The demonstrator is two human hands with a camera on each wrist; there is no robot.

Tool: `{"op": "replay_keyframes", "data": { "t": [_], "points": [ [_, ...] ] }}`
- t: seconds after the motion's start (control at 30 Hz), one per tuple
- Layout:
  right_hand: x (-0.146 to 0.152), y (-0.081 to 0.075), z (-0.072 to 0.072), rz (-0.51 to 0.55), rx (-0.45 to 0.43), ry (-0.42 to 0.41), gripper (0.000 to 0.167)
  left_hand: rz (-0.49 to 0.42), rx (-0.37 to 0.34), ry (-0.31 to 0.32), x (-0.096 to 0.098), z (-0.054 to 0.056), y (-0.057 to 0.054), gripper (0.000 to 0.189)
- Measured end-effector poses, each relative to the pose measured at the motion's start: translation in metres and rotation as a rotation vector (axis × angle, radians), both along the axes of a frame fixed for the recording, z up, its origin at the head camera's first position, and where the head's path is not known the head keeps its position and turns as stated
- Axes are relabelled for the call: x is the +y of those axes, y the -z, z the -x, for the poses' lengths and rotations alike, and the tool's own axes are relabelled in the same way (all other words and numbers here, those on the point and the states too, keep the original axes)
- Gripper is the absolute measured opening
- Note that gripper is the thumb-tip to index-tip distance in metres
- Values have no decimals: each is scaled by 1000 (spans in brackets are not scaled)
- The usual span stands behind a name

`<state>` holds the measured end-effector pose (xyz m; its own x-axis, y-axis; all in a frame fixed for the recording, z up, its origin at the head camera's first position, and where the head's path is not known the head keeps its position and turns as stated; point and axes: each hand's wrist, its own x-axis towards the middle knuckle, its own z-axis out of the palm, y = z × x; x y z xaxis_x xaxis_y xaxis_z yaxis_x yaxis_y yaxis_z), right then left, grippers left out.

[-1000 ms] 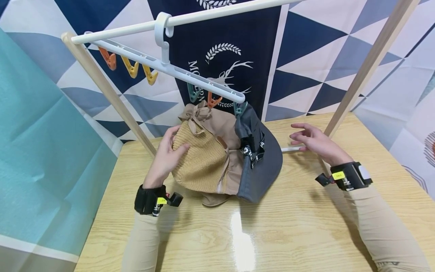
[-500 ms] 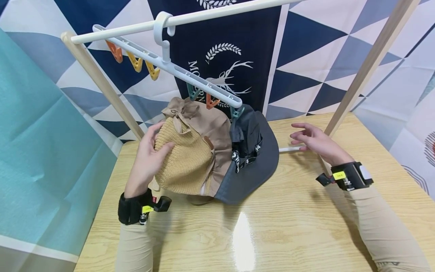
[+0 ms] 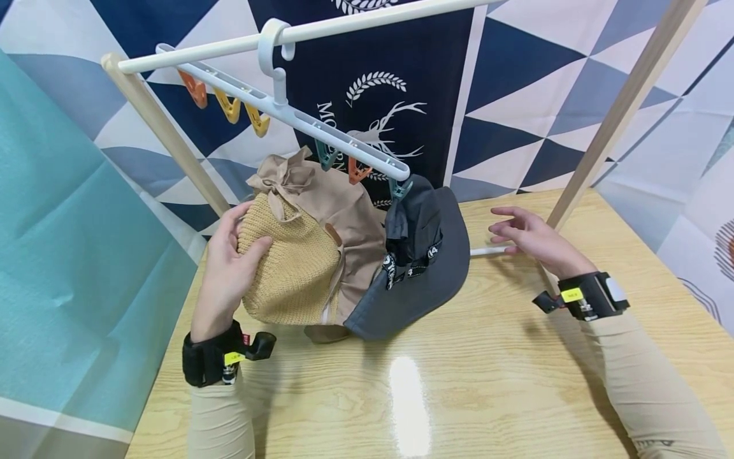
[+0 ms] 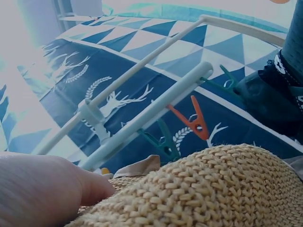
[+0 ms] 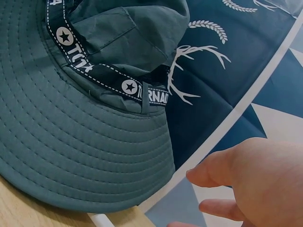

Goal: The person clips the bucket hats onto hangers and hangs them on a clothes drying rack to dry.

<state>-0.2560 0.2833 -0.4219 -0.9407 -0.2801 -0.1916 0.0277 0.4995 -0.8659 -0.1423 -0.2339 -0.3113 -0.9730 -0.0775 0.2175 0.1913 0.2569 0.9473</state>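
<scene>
Left hand (image 3: pixel 223 271) pinches woven hat (image 3: pixel 292 264), nine o'clock, apparently positioning it; right hand (image 3: pixel 536 239), relaxed, empty, likely needed at twelve-o'clock orange clip (image 3: pixel 355 176).

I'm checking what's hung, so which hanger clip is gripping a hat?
The teal clip at the hanger's end nearest the right hand; it pinches the dark grey sun hat, while the other clips hang without a hat.

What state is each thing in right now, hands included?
Left hand: gripping the straw hat
Right hand: holding nothing
Straw hat: held, no clip visibly on it
Dark hat: held by the end teal clip
Yellow clips: hanging, holding nothing
Orange clips: hanging, holding nothing
Hanger: hooked on the rail
</scene>
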Motion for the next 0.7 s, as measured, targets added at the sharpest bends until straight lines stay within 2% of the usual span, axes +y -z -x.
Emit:
{"op": "replay_keyframes", "data": {
  "t": [0.17,0.3,0.43,0.57,0.7],
  "points": [
    [-1,0,0,-8,-8,-4,67,-6,36,-29,-6,-3,-2,62],
    [-1,0,1,1,-8,3,66,-16,94,-68,-9,-6,-5,62],
    [-1,-1,0,10,-9,4,66,13,124,-106,-11,-11,-8,61],
    [-2,-1,0,10,-15,4,67,109,208,-110,-11,-13,-8,59],
    [-1,0,0,10,-12,4,67,215,339,-111,-12,-16,-7,54]
  ]
}}
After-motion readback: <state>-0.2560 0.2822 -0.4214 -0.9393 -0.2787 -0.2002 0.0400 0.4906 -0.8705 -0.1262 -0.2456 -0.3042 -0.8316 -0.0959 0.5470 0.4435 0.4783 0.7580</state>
